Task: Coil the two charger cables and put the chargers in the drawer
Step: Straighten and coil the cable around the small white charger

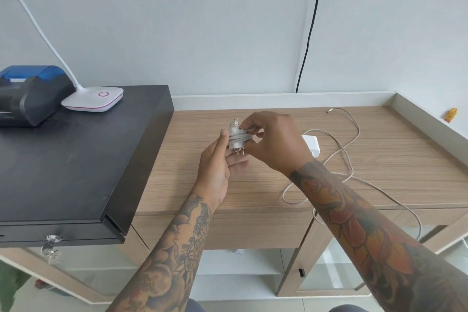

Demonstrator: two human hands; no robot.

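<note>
held above the middle of the wooden counter (253, 185): a small white charger (235, 140), prongs pointing down, its cable (240, 137) already wrapped round the body in several turns. cradled from the 8 o'clock side by the left hand (217, 167), fingers straight and close together, lying along the charger's left face, palm turned up beneath the prongs. gripped from the 3 o'clock side by the right hand (276, 144), thumb and forefinger pinching the cable's loose end at the top of the charger, remaining fingers curled over the wraps.

just past the right hand, toward 3 o'clock: second white charger (312, 145) lying flat on the counter, partly hidden by the hand. uncoiled second cable (352, 152) looping loosely across the counter toward 2 o'clock and 4 o'clock, one stretch hanging over the front edge.

at 9 o'clock: black cash drawer (76, 159) resting on the counter, key in its front lock, closed. on top, toward 10 o'clock: white lamp base (92, 99) and a dark receipt printer (27, 96). black wire (310, 33) running down the wall at 1 o'clock.
</note>
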